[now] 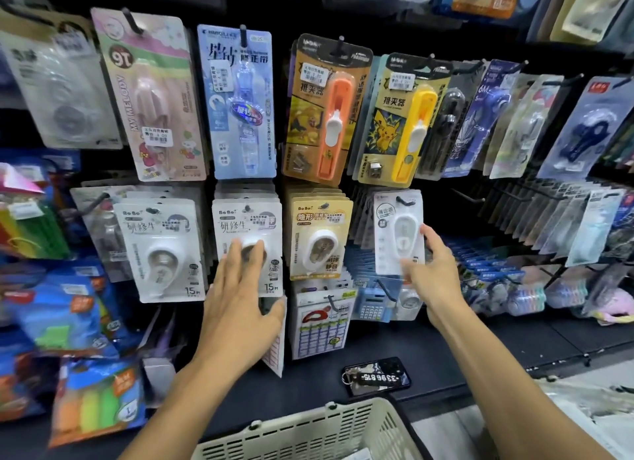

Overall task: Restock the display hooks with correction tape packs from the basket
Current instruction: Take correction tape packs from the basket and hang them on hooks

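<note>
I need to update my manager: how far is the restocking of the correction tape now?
Done: the BoBo hooks look full, with several packs stacked. In hand: the right hand holds a white pack at its hook; the left hand presses the neighbouring stack. Left: the basket is mostly out of view, so the remaining stock is unclear.

packs [398,233] are glossy clear plastic blisters on printed card, hooks [406,201] look like dark metal, basket [308,432] is matt beige slotted plastic, shelf [514,343] smooth black.
</note>
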